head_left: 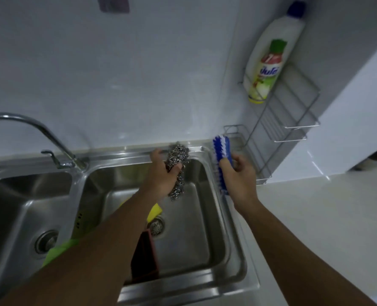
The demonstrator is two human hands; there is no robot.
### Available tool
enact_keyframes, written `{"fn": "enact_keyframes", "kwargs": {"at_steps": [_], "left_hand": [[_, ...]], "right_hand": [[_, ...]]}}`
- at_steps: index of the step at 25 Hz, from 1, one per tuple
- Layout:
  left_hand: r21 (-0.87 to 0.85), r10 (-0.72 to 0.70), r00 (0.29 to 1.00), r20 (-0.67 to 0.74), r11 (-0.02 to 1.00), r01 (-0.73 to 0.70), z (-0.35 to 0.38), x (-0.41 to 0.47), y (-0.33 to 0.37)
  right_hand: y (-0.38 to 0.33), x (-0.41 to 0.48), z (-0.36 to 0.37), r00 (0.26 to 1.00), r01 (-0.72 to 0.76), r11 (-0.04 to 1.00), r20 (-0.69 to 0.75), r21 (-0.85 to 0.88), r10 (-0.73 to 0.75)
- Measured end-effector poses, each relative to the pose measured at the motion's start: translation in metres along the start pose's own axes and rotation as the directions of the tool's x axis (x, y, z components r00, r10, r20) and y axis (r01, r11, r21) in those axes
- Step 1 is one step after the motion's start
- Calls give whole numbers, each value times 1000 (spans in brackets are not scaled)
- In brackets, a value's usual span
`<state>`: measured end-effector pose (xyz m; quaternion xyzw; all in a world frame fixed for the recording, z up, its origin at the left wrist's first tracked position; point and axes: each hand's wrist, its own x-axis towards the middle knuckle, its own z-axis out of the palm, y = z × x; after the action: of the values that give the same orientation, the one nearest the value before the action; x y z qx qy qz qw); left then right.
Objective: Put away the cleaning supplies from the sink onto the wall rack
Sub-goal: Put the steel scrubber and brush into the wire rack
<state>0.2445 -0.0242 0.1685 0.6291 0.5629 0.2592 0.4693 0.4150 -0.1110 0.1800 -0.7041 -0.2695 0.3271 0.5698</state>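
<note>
We see two hands over a double stainless-steel sink [205, 281] with two bowls and two round drain strainers. Our left hand [163, 175] is closed around one steel scourer [177, 160], a tangled, shiny coil of metal wire, held above the right bowl near its back rim. Our right hand [241, 177] grips one scrub brush [221, 151] with a blue plastic body and blue-and-white bristles, held upright over the sink's right edge, near the wall rack [293, 120]. That rack is thin metal wire with two tiers, fixed to the white wall above the pale worktop [326, 217]. On its upper tier stands one white plastic bottle [271, 54] with a blue cap and a green, red and yellow label; the writing is too blurred to read. Down in the right bowl lie one yellow sponge [155, 210] and one dark reddish block [146, 255], perhaps another sponge. A green cloth [59, 250] lies partly hidden under our left forearm. One curved chrome tap [32, 127] stands behind the bowls.
</note>
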Motion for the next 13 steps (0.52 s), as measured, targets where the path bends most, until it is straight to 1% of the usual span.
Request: {"fn": "enact_keyframes", "kwargs": {"at_steps": [2, 3, 4, 6, 7, 8, 9, 11, 13], "left_hand": [[-35, 21, 1000, 3, 999, -21, 5, 12, 39], [-76, 32, 999, 14, 997, -31, 7, 17, 57], [-121, 46, 998, 38, 992, -41, 11, 21, 78], [-219, 67, 993, 93, 975, -46, 22, 25, 119], [-259, 79, 991, 108, 965, -48, 28, 28, 139], [-287, 91, 989, 119, 957, -53, 34, 31, 157], [-300, 102, 987, 127, 952, -60, 41, 33, 173], [-298, 117, 984, 133, 952, -73, 53, 38, 194], [-298, 122, 983, 136, 952, -77, 65, 42, 205]], "right_hand": [[-46, 9, -16, 981, 176, 984, -80, -14, -176], [-69, 12, -26, 957, 261, 963, -114, -60, -267], [-91, 16, -40, 926, 335, 935, -143, -116, -350], [-132, 24, -71, 859, 421, 864, -187, -276, -477], [-148, 31, -87, 839, 423, 827, -184, -370, -512], [-160, 38, -99, 839, 397, 791, -165, -465, -518], [-167, 48, -108, 852, 348, 749, -142, -564, -504], [-170, 70, -115, 883, 253, 631, -92, -733, -460], [-164, 91, -115, 906, 218, 509, -21, -833, -422]]}}
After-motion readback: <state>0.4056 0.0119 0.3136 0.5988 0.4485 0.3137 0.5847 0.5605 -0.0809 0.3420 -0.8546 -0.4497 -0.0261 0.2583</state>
